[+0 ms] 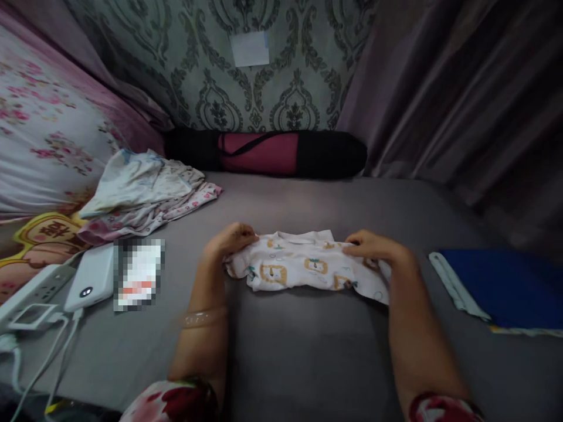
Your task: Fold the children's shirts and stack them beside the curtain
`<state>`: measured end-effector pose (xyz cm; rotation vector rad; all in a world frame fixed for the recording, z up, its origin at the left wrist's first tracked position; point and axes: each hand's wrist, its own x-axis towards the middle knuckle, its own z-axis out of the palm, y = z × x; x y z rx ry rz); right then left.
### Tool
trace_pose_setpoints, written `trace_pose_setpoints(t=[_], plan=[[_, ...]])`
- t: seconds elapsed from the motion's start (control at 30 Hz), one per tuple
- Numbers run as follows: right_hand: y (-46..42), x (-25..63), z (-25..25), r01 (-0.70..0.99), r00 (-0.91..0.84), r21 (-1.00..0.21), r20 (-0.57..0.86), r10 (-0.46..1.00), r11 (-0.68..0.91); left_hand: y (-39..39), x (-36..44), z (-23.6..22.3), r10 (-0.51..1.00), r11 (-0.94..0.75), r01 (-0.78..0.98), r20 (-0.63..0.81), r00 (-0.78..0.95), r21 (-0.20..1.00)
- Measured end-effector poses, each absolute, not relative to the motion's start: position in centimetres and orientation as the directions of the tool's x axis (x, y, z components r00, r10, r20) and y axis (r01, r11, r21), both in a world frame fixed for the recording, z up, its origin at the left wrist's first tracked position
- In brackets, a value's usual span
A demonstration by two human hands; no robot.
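A small white baby shirt [299,264] printed with tan lion faces lies in the middle of the grey surface, its neckline toward the far side. The left shoulder of the shirt is pinched in my left hand [235,237], with the fingers curled closed. On the other side my right hand [369,245] grips the right shoulder between thumb and fingers. Part of the right sleeve is hidden behind my right wrist. The lower part of the shirt looks bunched or folded under.
Crumpled baby clothes [145,187] lie at the far left. Nearer are a white power bank [93,275], a power strip [39,293] with cables, and a blurred packet [139,275]. A black and red bag [264,153] lies along the wall. Folded blue cloth [510,287] rests at right.
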<state>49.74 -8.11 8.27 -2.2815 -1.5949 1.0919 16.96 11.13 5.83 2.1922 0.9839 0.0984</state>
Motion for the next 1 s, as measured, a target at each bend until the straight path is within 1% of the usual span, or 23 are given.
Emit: trace_pose_setpoints(t=[0.07, 0.13, 0.2, 0.23, 0.3, 0.37, 0.4, 0.47, 0.53, 0.63, 0.7, 0.77, 0.9, 1.0], plan=[[-7.6, 49.9, 7.1, 0.805, 0.204, -0.387, -0.532, 0.822, -0.45, 11.4, 17.2, 4.8, 0.664, -0.446, 0.671, -0.283, 0.692, 0.593], [-7.3, 49.7, 6.7, 0.833, 0.22, -0.341, -0.517, 0.827, -0.435, 11.5, 17.4, 4.5, 0.687, -0.46, 0.713, -0.297, 0.664, 0.53], [-7.0, 49.3, 6.7, 0.847, 0.216, -0.357, -0.445, 0.869, -0.393, 11.3, 17.7, 5.0, 0.713, -0.498, 0.735, -0.265, 0.649, 0.46], [-6.8, 49.0, 6.8, 0.854, 0.208, -0.376, -0.39, 0.897, -0.361, 11.1, 17.8, 5.4, 0.722, -0.528, 0.73, -0.223, 0.655, 0.434], [-6.2, 48.0, 6.8, 0.863, 0.175, -0.423, -0.262, 0.949, -0.276, 10.3, 18.5, 6.6, 0.716, -0.603, 0.682, -0.095, 0.691, 0.413], [-5.6, 47.0, 6.7, 0.864, 0.104, -0.475, -0.156, 0.982, -0.167, 9.1, 19.9, 7.6, 0.667, -0.678, 0.587, 0.034, 0.745, 0.442], [-5.3, 46.5, 6.5, 0.86, 0.07, -0.494, -0.127, 0.989, -0.124, 8.4, 20.8, 8.0, 0.627, -0.707, 0.529, 0.07, 0.775, 0.47], [-5.1, 45.9, 6.1, 0.858, 0.023, -0.508, -0.106, 0.994, -0.074, 6.7, 23.0, 8.1, 0.54, -0.731, 0.404, 0.105, 0.835, 0.55], [-5.2, 45.8, 5.6, 0.871, 0.041, -0.482, -0.13, 0.991, -0.099, 5.1, 25.2, 7.3, 0.469, -0.738, 0.317, 0.114, 0.876, 0.595], [-5.5, 46.4, 5.0, 0.871, 0.089, -0.459, -0.207, 0.974, -0.177, 3.4, 27.6, 4.9, 0.5, -0.753, 0.359, 0.126, 0.857, 0.551], [-5.7, 46.8, 5.1, 0.844, 0.092, -0.494, -0.251, 0.964, -0.21, 2.9, 28.2, 3.4, 0.546, -0.741, 0.409, 0.124, 0.829, 0.533], [-5.8, 47.1, 5.5, 0.806, 0.068, -0.555, -0.254, 0.965, -0.203, 2.7, 28.3, 2.5, 0.577, -0.719, 0.432, 0.122, 0.807, 0.545], [-5.9, 47.2, 6.7, 0.757, 0.0, -0.645, -0.16, 0.987, -0.105, 2.7, 28.0, 2.6, 0.635, -0.634, 0.444, 0.098, 0.767, 0.634], [-6.0, 47.2, 7.2, 0.743, 0.013, -0.663, -0.118, 0.993, -0.089, 2.7, 28.0, 3.2, 0.657, -0.497, 0.41, 0.024, 0.753, 0.765]])
